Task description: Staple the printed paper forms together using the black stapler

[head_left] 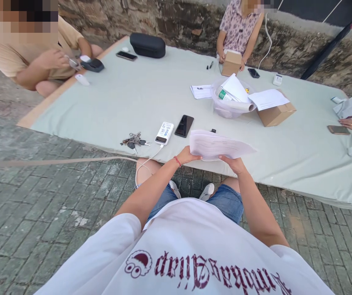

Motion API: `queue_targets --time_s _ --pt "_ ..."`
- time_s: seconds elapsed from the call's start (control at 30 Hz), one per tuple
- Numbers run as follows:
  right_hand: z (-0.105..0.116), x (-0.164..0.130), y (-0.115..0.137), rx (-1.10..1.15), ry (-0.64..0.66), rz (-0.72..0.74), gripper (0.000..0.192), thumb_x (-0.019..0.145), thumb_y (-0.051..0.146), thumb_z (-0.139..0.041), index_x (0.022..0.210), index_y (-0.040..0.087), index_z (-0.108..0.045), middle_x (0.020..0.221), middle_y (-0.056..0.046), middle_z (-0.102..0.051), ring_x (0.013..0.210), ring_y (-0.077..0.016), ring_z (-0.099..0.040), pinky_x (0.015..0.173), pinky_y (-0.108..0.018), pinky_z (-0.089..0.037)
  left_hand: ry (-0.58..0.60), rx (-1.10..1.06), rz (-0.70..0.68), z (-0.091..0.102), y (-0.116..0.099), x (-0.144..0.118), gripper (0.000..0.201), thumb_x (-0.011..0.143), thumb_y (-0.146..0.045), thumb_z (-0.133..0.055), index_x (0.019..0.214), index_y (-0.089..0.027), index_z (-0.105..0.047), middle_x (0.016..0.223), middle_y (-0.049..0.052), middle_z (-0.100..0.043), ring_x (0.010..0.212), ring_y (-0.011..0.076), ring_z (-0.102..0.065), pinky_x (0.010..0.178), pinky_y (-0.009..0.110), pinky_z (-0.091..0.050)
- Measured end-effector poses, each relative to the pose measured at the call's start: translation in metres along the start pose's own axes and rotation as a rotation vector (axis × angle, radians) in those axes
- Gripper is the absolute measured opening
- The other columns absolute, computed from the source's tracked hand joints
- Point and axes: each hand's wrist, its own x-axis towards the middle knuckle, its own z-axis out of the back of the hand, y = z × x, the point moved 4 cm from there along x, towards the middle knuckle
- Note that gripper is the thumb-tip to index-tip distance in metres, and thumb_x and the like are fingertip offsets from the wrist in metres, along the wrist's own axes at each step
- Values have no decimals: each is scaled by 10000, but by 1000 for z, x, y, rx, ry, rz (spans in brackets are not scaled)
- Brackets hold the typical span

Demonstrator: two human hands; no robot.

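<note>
Gently curved white paper [219, 144], faintly printed, spans left hand [188, 156] to right hand [233, 164].

And here's the white T-shirt [191, 223], short sleeves [119, 231] loose and plain! Across its front run ornate maroon letters [225, 270], and there, at their left end, a round-eyed cartoon face [138, 264], mouth wide and maroon! Further out, blue denim shorts [227, 200], then a pair of white shoes [207, 191]. And look, a thin red bracelet [177, 161] around the wrist of the left hand [190, 155]!
</note>
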Motion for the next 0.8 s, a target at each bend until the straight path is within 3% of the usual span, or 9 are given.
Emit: queue_targets --time_s 0.17,0.3,0.47,0.6,0.7,0.8 --pt "1 2 -9 1 -36 -50 792 626 399 -955 1343 238 -658 1318 -74 -729 1327 -292 -603 1231 -509 -388 -67 40 56 1 1 1 725 584 -478 -955 1183 -116 -766 1247 174 -758 1357 414 -581 1182 517 -419" --pt "6 -7 -16 1 -35 -96 642 685 459 -924 1251 241 -715 1260 -74 -755 1312 -309 -623 1203 -517 -434 -81 4 139 -2 2 -11 675 662 -590 -897 1139 -126 -786 1179 153 -785 1305 408 -624 1156 519 -454" --pt "15 -40 -40 4 -91 -216 538 798 640 -783 1132 219 -762 1173 -93 -783 1154 -339 -712 1045 -539 -558 29 -246 272 -32 25 -47 746 656 -600 -906 1240 -162 -753 1322 165 -728 1315 398 -623 1153 548 -457" --pt "21 -70 -59 -33 -163 -242 560 825 699 -712 1137 235 -754 1161 -67 -787 1184 -314 -705 1069 -513 -549 47 -484 389 -60 54 -73 727 653 -557 -931 1235 -160 -747 1367 186 -698 1344 387 -605 1190 571 -406" --pt "21 -85 -65 0 -157 -259 541 829 691 -708 1154 260 -745 1205 -45 -777 1219 -292 -693 1110 -488 -533 5 -642 440 -71 65 -79 702 699 -628 -877 1173 -125 -751 1267 204 -744 1266 379 -661 1162 576 -433" --pt "20 -92 -66 41 -159 -276 530 838 677 -711 1185 277 -732 1260 -33 -758 1233 -291 -688 1103 -484 -547 -26 -708 404 -73 62 -76 719 735 -696 -816 1144 -109 -748 1212 201 -765 1238 369 -680 1161 558 -441"
